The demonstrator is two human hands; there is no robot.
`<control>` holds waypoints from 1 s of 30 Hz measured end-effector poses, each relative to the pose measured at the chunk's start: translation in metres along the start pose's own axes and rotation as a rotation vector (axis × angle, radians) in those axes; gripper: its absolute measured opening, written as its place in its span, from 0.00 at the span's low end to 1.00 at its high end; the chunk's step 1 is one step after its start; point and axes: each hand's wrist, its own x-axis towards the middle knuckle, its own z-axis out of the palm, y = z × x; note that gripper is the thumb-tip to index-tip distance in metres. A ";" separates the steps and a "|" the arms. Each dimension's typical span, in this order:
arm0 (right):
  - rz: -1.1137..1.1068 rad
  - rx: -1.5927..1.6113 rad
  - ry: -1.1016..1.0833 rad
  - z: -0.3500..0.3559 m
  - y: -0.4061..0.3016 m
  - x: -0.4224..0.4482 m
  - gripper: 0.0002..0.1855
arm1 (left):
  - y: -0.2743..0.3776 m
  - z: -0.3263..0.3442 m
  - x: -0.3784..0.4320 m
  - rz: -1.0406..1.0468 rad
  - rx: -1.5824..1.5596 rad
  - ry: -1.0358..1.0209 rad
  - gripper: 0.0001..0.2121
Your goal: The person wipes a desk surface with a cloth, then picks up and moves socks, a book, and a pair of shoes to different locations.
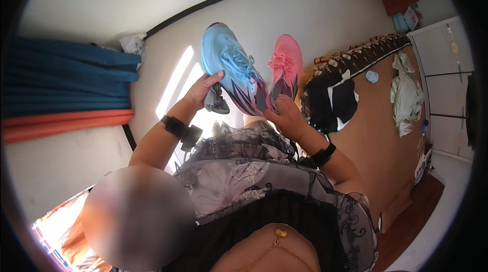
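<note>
A light-blue running sneaker with tied laces and dark stripes near its pinkish heel is held up in front of me, toe pointing away. My left hand grips its side, thumb on the upper. A crumpled grey cloth hangs from that same hand, beneath the shoe. To the right is a pink sneaker, also toe away, its laces bunched. My right hand has its fingers at the pink shoe's heel opening and also touches the blue shoe's heel. Its fingertips are partly hidden.
Blue and orange curtains hang at left beside a white plastic bag. At right, a brown mat bears dark clothing and a pale garment. White drawers stand beyond. Sunlight streaks the pale floor.
</note>
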 end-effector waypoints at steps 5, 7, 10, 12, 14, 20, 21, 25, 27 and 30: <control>0.012 0.018 0.050 0.001 -0.017 0.000 0.09 | 0.004 -0.009 -0.013 0.019 0.017 -0.029 0.28; 0.009 0.025 0.068 -0.006 -0.011 -0.003 0.09 | 0.008 0.005 -0.018 0.076 -0.007 -0.021 0.24; 0.025 -0.002 0.085 -0.004 -0.003 -0.002 0.09 | 0.017 0.014 -0.019 0.129 0.027 -0.003 0.20; 0.047 -0.007 0.064 0.000 -0.006 0.002 0.09 | 0.024 0.011 -0.021 0.162 0.078 -0.006 0.19; 0.065 -0.002 0.035 0.003 -0.013 0.009 0.09 | 0.032 0.011 -0.028 0.199 0.077 0.027 0.19; 0.220 0.071 -0.023 -0.003 -0.012 -0.003 0.15 | 0.028 0.022 -0.025 0.185 0.181 0.051 0.19; 0.299 0.134 -0.033 -0.002 -0.006 -0.014 0.17 | 0.020 0.031 -0.021 0.186 0.146 0.057 0.19; 0.465 0.350 0.099 -0.001 0.014 -0.028 0.27 | 0.006 0.036 0.001 0.104 0.108 0.157 0.20; 0.789 0.457 0.026 0.000 0.039 -0.031 0.29 | 0.010 0.022 0.023 0.017 0.075 0.069 0.18; 1.195 0.802 -0.006 0.000 0.082 -0.075 0.31 | -0.019 0.040 0.040 -0.080 0.046 0.126 0.16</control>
